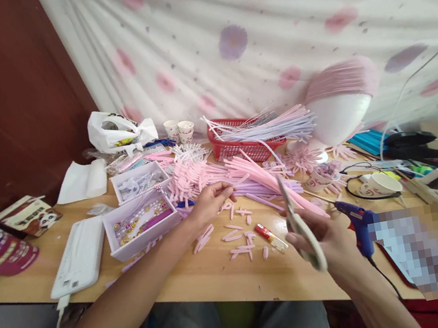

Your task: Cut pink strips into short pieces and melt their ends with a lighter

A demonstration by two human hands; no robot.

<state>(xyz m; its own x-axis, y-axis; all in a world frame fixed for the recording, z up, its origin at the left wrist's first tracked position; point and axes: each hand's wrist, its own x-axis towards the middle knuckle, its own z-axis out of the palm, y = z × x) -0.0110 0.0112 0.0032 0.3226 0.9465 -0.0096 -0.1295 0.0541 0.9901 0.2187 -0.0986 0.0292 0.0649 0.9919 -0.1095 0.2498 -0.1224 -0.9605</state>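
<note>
Pinching pale-pink stem (242,180) by its end in L hand (212,202), mid-table. Gripping light-handled scissors (310,239) in R hand (336,236), to R & nearer, aimed far. Showing short pink pcs (240,250) strewn on near part of wood table (210,284) btwn hands; long pink stems (264,178) just beyond; red basket (251,152) farther; blue glue gun (357,216) at R; white trinket boxes (147,240) at L.

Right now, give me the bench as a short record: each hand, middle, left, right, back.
Left hand: pinching a thin pale-pink strip
Right hand: holding scissors
Middle: short pink pieces scattered on the table
Left: two open white boxes
Right: blue glue gun
Back: red basket with long pale stems
</note>
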